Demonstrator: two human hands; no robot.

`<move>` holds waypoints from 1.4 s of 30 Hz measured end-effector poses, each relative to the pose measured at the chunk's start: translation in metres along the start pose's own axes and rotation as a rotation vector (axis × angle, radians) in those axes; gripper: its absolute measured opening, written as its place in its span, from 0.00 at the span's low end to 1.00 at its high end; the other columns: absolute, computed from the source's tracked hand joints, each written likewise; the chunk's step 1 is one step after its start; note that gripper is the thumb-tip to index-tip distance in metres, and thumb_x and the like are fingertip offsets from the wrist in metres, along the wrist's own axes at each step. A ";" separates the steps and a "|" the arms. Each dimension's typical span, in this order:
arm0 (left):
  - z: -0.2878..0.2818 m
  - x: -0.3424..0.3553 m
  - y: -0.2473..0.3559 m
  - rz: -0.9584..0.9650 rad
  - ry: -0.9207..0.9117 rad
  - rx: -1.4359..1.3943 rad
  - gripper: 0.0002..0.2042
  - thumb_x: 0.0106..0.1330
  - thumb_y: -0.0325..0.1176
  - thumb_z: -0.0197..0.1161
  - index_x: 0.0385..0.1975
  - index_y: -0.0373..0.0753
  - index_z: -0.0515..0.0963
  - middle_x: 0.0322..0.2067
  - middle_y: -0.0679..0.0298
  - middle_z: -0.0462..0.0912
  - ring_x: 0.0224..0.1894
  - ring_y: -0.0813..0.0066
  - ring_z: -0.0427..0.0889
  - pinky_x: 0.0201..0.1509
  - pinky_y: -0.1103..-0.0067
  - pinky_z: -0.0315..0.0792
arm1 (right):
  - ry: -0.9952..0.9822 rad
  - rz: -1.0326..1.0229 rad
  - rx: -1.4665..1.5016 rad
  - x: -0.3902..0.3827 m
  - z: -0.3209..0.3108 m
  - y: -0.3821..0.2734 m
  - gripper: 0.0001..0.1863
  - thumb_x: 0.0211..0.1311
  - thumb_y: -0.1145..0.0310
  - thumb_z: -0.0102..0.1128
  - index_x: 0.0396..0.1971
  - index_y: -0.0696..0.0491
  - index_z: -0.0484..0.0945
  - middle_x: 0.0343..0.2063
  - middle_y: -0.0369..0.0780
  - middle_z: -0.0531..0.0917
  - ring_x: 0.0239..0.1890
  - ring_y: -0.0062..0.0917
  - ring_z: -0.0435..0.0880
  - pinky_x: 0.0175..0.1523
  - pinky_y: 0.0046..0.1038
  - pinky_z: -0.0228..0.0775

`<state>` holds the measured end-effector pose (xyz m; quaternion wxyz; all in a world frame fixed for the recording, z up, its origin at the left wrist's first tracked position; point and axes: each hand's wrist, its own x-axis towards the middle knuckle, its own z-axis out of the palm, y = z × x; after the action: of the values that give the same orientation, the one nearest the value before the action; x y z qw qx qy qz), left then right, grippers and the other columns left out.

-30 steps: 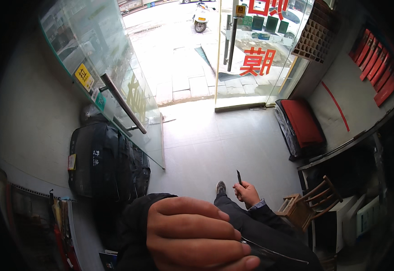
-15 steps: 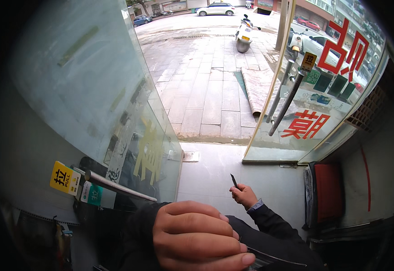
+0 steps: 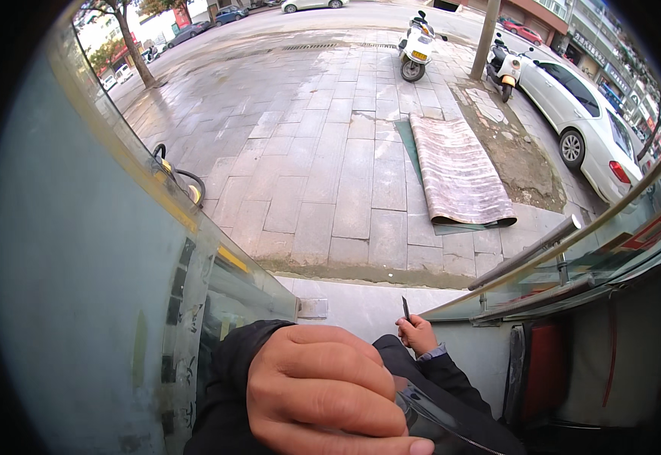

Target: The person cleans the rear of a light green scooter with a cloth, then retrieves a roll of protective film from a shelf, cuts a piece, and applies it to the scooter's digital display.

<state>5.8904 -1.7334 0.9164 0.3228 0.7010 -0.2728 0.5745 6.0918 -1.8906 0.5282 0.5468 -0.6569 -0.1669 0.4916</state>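
The thin dark tool point(image 3: 405, 307) stands upright, pinched in the right hand point(image 3: 418, 334) at the doorway threshold. The view has swung up to the pavement point(image 3: 330, 152). The left hand point(image 3: 330, 398), fingers curled, rests over a clear strip point(image 3: 436, 409), possibly plastic.

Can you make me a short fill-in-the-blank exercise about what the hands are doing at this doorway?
1. The right hand holds a thin dark ____ pointing upward.
2. The left hand is close to the camera, curled into a loose ____.
3. Outside on the pavement lies a partly rolled-out ____.
4. At the right edge of the pavement a ____ car is parked.

Missing words: pen; fist; mat; white
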 end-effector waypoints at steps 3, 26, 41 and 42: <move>-0.037 0.008 -0.086 0.026 -0.083 -0.011 0.08 0.50 0.28 0.74 0.32 0.39 0.90 0.29 0.65 0.84 0.29 0.68 0.81 0.30 0.75 0.74 | -0.021 0.009 0.011 0.083 0.003 -0.041 0.09 0.74 0.64 0.62 0.37 0.55 0.82 0.21 0.34 0.80 0.14 0.14 0.70 0.19 0.20 0.57; -0.370 -0.053 -0.537 -0.182 0.099 -0.126 0.02 0.67 0.29 0.71 0.33 0.39 0.87 0.36 0.62 0.86 0.31 0.70 0.82 0.31 0.75 0.74 | -0.519 -0.074 -0.328 0.728 0.174 -0.278 0.10 0.73 0.63 0.62 0.35 0.53 0.79 0.19 0.35 0.79 0.12 0.16 0.69 0.17 0.22 0.56; -0.763 -0.192 -0.795 -0.473 0.760 -0.245 0.05 0.74 0.34 0.67 0.37 0.45 0.77 0.38 0.68 0.73 0.35 0.79 0.75 0.43 0.77 0.72 | -0.592 0.058 -0.552 1.130 0.468 -0.378 0.10 0.71 0.64 0.65 0.32 0.53 0.80 0.17 0.33 0.78 0.14 0.14 0.71 0.19 0.21 0.58; -0.788 -0.209 -0.813 -0.470 0.831 -0.205 0.05 0.74 0.34 0.66 0.38 0.45 0.77 0.38 0.68 0.73 0.35 0.79 0.74 0.42 0.77 0.71 | -0.645 0.093 -0.516 1.166 0.499 -0.373 0.10 0.71 0.64 0.65 0.32 0.53 0.80 0.18 0.32 0.78 0.15 0.14 0.71 0.20 0.21 0.58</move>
<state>5.9671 -0.6051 0.7020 0.5929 0.4194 -0.0102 0.6874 6.3345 -0.6028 0.3577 0.2610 -0.5918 -0.4174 0.6383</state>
